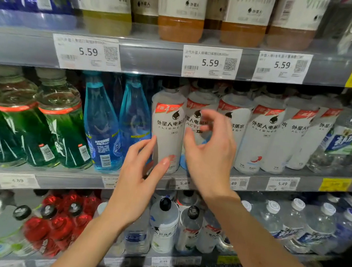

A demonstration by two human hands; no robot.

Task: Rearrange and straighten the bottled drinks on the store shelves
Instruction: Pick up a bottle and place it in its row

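Note:
A row of white-labelled electrolyte bottles stands on the middle shelf [255,184]. The leftmost white bottle [168,122] stands upright at the shelf front. My left hand [140,174] is at its lower left side, fingers straight, thumb tip touching the bottle's base. My right hand [211,153] hovers in front of the second white bottle [200,107], fingers spread and loosely curved, holding nothing. More white bottles [260,136] stand to the right, partly turned.
Blue bottles [101,125] and green bottles [59,128] lean on the middle shelf at left. Clear water bottles [351,139] stand at right. Vitamin drinks [182,6] fill the top shelf. Red-capped and white bottles [164,224] stand on the lower shelf.

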